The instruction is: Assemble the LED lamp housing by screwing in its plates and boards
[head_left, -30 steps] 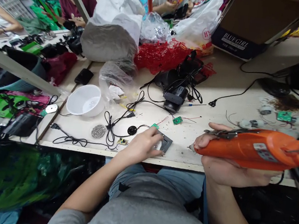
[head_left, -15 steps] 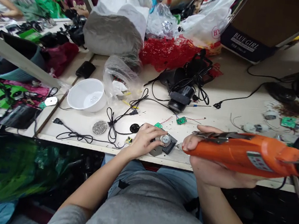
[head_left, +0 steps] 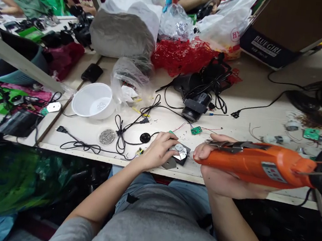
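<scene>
My right hand (head_left: 214, 174) is wrapped round an orange electric screwdriver (head_left: 249, 164), held almost level with its tip pointing left. That tip meets the edge of a small dark square block (head_left: 181, 162) near the front of the table. A round silvery metal part (head_left: 178, 147) with a shiny plate sits on the block. The fingers of my left hand (head_left: 158, 151) are closed on the part from the left, hiding some of it. Beside the block lies a flat grey metal plate (head_left: 169, 164). A black perforated disc (head_left: 145, 137) is just beyond my left hand.
Left of my hands are a dish of small screws (head_left: 107, 136), a white plastic bowl (head_left: 93, 101) and tied black cords (head_left: 87, 147). Farther back are a green circuit board (head_left: 196, 130), a black device (head_left: 194, 107), red netting (head_left: 183, 56) and a cardboard box (head_left: 289, 30). Other people work beyond.
The metal part and block have turned under my left hand, so a brighter plate shows. The screwdriver has shifted slightly left with my right hand.
</scene>
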`<action>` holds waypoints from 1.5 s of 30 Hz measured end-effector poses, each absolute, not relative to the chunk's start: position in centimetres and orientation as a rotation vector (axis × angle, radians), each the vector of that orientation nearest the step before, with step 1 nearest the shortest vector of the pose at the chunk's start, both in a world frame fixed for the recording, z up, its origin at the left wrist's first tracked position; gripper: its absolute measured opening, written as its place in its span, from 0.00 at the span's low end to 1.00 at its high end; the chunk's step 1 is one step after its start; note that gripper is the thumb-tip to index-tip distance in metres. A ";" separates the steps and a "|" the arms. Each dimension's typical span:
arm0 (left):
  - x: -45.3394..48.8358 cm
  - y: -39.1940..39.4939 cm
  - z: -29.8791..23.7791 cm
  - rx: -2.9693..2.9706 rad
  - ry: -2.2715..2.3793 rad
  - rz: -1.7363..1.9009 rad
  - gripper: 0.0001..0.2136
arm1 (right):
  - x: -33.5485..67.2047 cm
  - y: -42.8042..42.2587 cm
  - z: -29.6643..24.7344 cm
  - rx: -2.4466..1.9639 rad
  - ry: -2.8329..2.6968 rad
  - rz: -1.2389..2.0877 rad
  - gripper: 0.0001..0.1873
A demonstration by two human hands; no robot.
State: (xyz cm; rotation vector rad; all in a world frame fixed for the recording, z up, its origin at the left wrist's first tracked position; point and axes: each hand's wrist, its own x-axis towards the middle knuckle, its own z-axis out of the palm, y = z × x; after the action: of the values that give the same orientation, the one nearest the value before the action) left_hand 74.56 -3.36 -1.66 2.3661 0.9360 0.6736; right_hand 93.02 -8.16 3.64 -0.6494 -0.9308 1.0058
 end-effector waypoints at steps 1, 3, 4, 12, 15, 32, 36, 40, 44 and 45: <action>74.6 -3.4 -1.7 2.405 0.923 0.673 0.12 | 93.0 -8.1 3.6 -0.646 -0.930 1.004 0.41; 74.7 -3.5 -1.6 2.486 0.908 0.645 0.12 | 93.1 -8.0 3.6 -0.630 -0.944 1.009 0.42; 74.7 -3.6 -1.6 2.520 0.908 0.623 0.12 | 93.2 -8.0 3.6 -0.621 -0.953 1.017 0.42; 74.3 -3.5 -1.5 2.407 0.914 0.573 0.12 | 93.1 -7.7 3.7 -0.639 -0.917 1.019 0.42; 74.3 -3.5 -1.1 2.355 0.912 0.571 0.12 | 92.8 -7.3 3.3 -0.626 -0.916 1.026 0.41; 74.8 -3.1 -1.5 2.186 0.965 0.705 0.11 | 91.5 -6.4 3.5 -0.590 -0.976 1.115 0.41; 74.9 -3.1 -1.5 2.170 0.975 0.710 0.10 | 91.5 -6.2 3.8 -0.606 -0.973 1.163 0.37; 74.9 -3.2 -1.4 2.134 0.974 0.715 0.10 | 92.1 -6.3 3.5 -0.613 -0.963 1.165 0.44; 74.9 -3.2 -1.3 2.116 0.950 0.704 0.11 | 92.6 -6.4 3.2 -0.614 -0.960 1.146 0.42; 74.8 -3.2 -1.3 2.113 0.953 0.703 0.11 | 92.7 -6.4 3.2 -0.608 -0.974 1.152 0.42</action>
State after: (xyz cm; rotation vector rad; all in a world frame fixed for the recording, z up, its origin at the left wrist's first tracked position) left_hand 74.84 -3.24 -1.35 2.1128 0.9531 0.7028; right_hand 92.70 -6.43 3.25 -0.6076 -0.9735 1.1515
